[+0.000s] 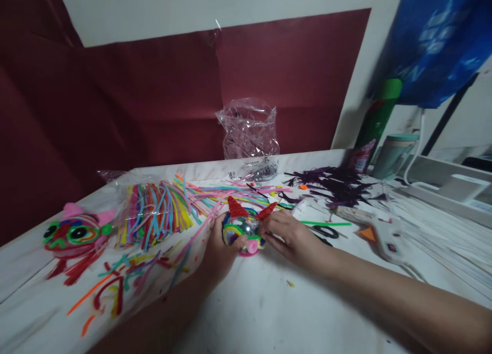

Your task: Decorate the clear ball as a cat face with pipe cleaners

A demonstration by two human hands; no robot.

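A small round craft figure (pixel 249 230) with two red pointed ears, coloured strips around a shiny clear part and a pink nose rests at the table's middle. My left hand (pixel 223 249) wraps round its left side, the thumb on its front. At its right side, below the right ear, the fingers of my right hand (pixel 280 231) are pinched together against it; whatever lies between the fingertips is too small to make out.
A finished-looking colourful figure (pixel 77 233) stands at the left, near bundled fuzzy sticks (pixel 154 213) and cut pieces (pixel 115 287). Black scissors (pixel 326 233), a glue gun (pixel 388 238) and purple strands (pixel 338 185) lie right. A clear plastic bag (pixel 249 131) stands behind.
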